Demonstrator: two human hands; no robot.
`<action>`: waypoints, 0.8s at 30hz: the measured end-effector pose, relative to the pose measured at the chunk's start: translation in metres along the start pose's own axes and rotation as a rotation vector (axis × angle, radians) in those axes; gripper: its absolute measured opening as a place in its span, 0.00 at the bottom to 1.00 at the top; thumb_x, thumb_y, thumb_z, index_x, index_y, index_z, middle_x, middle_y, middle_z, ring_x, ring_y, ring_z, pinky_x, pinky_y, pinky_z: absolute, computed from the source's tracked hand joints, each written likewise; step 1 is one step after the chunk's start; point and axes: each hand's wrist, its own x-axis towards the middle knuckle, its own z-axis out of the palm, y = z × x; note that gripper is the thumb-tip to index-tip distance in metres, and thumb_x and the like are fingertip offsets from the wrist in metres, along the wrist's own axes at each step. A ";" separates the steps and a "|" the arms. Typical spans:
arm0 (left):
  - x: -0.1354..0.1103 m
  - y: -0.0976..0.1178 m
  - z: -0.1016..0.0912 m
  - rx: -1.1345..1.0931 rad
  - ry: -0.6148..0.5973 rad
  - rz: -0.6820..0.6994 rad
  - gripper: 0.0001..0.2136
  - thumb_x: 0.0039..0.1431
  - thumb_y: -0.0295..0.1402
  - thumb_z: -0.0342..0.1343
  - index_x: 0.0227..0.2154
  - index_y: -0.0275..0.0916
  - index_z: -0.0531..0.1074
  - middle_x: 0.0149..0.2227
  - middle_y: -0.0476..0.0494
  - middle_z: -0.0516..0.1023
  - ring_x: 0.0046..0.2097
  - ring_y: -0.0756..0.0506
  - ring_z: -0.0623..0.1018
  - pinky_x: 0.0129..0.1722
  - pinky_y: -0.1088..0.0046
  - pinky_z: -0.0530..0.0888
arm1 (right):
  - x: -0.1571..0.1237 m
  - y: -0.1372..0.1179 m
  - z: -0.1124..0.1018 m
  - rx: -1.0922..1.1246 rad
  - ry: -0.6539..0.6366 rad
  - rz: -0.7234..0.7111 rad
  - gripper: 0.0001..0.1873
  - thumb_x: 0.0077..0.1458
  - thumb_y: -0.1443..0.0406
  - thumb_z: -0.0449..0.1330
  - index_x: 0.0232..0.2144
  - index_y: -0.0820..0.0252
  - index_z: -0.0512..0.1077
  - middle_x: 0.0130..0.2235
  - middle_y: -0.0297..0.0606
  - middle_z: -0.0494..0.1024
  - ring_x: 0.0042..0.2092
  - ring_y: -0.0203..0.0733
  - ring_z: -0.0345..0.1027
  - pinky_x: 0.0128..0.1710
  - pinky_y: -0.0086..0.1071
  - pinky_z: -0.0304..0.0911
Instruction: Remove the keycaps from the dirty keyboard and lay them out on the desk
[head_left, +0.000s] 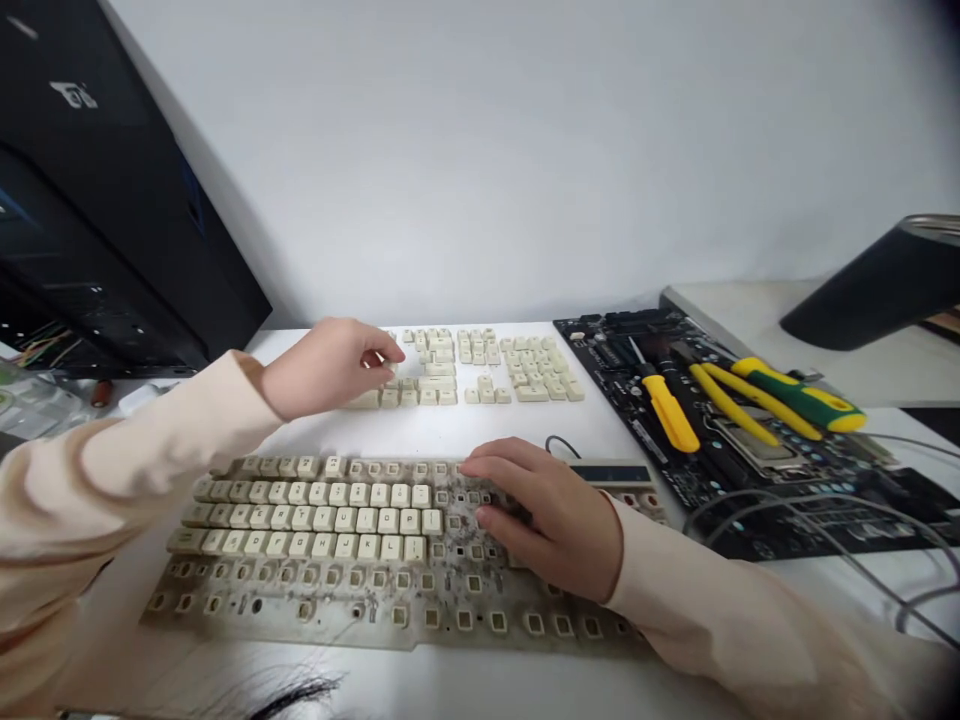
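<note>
There is one keyboard (pixel 379 595), one motherboard (pixel 630 405) and one computer case (pixel 127 200).

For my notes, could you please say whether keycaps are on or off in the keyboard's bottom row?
Off where visible: the keyboard shows bare sockets along its bottom row. The right sleeve hides one end: cannot tell.

A white table (pixel 420 435) carries an aged beige keyboard (pixel 368 548), set lengthwise near its front edge, several rows of keys in place and its lower rows down to bare sockets. Just past 12 o'clock from it, loose keycaps (pixel 478 357) sit on the tabletop in separate clusters. A black circuit board (pixel 637 410) lies flat between 2 and 3 o'clock, grey cable (pixel 900 600) looping at 3; a black computer case (pixel 135 200) stands at 10.
</note>
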 end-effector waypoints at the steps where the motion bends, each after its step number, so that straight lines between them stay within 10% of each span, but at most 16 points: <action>1: 0.010 -0.002 0.001 0.009 -0.024 -0.023 0.12 0.50 0.31 0.53 0.36 0.36 0.76 0.31 0.45 0.79 0.32 0.47 0.76 0.37 0.71 0.72 | 0.000 -0.001 -0.001 -0.004 -0.011 0.009 0.13 0.55 0.68 0.50 0.44 0.61 0.65 0.41 0.45 0.72 0.43 0.45 0.64 0.41 0.42 0.65; 9: 0.055 -0.024 0.025 -0.043 -0.206 -0.036 0.13 0.44 0.28 0.52 0.33 0.37 0.77 0.32 0.45 0.80 0.31 0.47 0.76 0.34 0.74 0.70 | 0.002 -0.005 -0.004 0.010 -0.041 0.047 0.13 0.54 0.69 0.51 0.43 0.62 0.65 0.41 0.46 0.72 0.42 0.45 0.64 0.41 0.43 0.64; 24: 0.063 -0.032 0.038 -0.163 -0.247 -0.037 0.08 0.46 0.29 0.55 0.30 0.36 0.76 0.30 0.46 0.79 0.31 0.48 0.76 0.34 0.73 0.71 | 0.002 -0.006 -0.006 0.041 -0.070 0.082 0.15 0.54 0.70 0.51 0.45 0.61 0.65 0.43 0.45 0.71 0.44 0.45 0.63 0.43 0.43 0.64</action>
